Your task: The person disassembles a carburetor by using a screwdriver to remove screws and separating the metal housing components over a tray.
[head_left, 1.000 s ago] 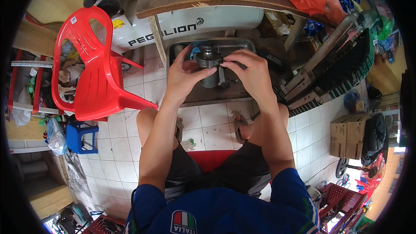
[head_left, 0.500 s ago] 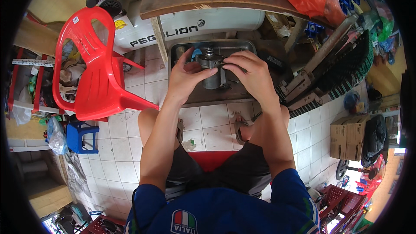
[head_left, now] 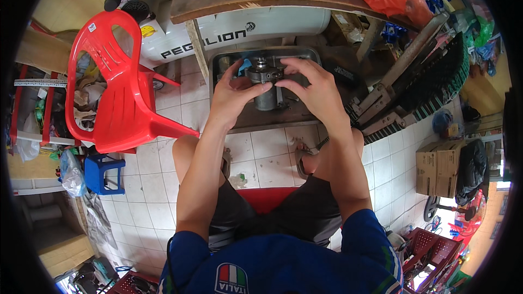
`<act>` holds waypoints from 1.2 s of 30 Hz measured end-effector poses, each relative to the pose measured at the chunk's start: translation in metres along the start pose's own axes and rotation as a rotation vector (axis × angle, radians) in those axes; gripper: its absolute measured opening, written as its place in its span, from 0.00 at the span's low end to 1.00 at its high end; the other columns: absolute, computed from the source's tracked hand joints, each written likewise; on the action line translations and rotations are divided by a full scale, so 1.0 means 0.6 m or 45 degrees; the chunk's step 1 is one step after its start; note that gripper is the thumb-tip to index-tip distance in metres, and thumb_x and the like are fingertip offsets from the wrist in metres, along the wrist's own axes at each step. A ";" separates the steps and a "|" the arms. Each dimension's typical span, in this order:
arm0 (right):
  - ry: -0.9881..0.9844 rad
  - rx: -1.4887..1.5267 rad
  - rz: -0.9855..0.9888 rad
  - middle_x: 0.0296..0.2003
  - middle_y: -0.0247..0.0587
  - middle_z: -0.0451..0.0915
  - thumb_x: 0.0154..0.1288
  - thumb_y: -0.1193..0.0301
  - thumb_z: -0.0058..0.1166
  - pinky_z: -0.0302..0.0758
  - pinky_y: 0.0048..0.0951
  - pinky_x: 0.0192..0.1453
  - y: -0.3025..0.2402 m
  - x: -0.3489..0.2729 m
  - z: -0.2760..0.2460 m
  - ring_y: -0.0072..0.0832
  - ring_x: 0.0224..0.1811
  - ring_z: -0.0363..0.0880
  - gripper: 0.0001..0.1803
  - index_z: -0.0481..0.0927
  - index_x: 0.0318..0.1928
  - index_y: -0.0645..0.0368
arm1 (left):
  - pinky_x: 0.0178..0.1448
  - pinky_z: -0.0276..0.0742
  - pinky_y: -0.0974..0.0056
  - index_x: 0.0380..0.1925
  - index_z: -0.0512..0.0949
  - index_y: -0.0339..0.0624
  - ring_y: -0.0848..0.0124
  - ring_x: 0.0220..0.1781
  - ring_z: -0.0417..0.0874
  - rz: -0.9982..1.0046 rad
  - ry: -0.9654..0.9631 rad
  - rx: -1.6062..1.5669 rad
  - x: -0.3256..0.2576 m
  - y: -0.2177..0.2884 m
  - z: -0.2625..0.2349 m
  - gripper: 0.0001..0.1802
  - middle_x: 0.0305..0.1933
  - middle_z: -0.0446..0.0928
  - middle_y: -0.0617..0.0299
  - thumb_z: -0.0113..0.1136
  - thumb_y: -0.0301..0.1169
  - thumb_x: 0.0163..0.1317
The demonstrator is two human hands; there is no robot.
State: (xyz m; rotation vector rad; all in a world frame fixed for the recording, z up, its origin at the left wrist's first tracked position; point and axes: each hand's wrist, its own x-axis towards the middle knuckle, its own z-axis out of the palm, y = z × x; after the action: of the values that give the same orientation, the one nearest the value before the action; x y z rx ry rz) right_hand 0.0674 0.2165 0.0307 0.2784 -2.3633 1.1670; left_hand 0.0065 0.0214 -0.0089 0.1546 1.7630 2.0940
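Left grip [head_left: 231,97] on metal housing [head_left: 265,99], tray rim [head_left: 311,51] beyond; tiled floor [head_left: 267,149] nearer

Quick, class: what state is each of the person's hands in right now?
Left hand: holding the grey cylindrical metal housing.
Right hand: open, beside the housing's upper part; whether it touches cannot be told.

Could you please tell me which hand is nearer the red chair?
Left. The left hand is right of the red chair, at the left of the metal cylinder; the right hand is farther right, at the cylinder's other side.
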 end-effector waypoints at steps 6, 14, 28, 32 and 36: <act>0.019 -0.152 -0.247 0.38 0.42 0.84 0.58 0.75 0.69 0.80 0.33 0.42 0.024 0.002 0.003 0.37 0.39 0.83 0.13 0.86 0.45 0.59 | 0.44 0.78 0.69 0.73 0.54 0.27 0.72 0.44 0.84 -0.017 -0.020 -0.018 -0.002 0.006 0.003 0.56 0.40 0.83 0.57 0.81 0.28 0.49; 0.012 -0.063 -0.175 0.37 0.42 0.84 0.58 0.75 0.69 0.79 0.32 0.42 0.016 0.003 -0.001 0.36 0.39 0.84 0.15 0.86 0.46 0.59 | 0.39 0.75 0.72 0.73 0.54 0.28 0.76 0.38 0.81 -0.039 -0.008 -0.023 0.001 -0.001 0.002 0.57 0.37 0.82 0.62 0.81 0.30 0.49; 0.060 0.026 -0.158 0.35 0.41 0.83 0.59 0.73 0.68 0.78 0.33 0.38 0.030 0.003 0.012 0.34 0.35 0.82 0.12 0.87 0.45 0.58 | 0.39 0.73 0.73 0.72 0.62 0.35 0.79 0.42 0.83 -0.072 -0.057 -0.104 0.006 -0.015 0.000 0.50 0.39 0.85 0.65 0.80 0.35 0.52; 0.075 0.159 0.065 0.37 0.40 0.86 0.61 0.74 0.68 0.80 0.28 0.42 0.025 0.003 0.012 0.28 0.37 0.85 0.13 0.86 0.46 0.60 | 0.42 0.78 0.68 0.69 0.66 0.39 0.75 0.45 0.84 -0.103 -0.024 -0.211 0.002 -0.020 0.000 0.45 0.41 0.85 0.64 0.79 0.34 0.54; 0.123 -0.192 0.396 0.36 0.43 0.87 0.62 0.65 0.68 0.80 0.27 0.43 0.087 0.003 -0.025 0.29 0.37 0.87 0.16 0.85 0.46 0.62 | 0.48 0.82 0.61 0.68 0.68 0.41 0.71 0.49 0.85 -0.062 0.011 -0.417 0.002 -0.004 0.004 0.40 0.47 0.84 0.62 0.77 0.34 0.56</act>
State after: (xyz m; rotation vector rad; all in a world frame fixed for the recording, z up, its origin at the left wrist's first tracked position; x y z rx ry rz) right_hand 0.0508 0.2606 0.0032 -0.1994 -2.4504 1.0992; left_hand 0.0069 0.0242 -0.0108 0.0098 1.3879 2.3127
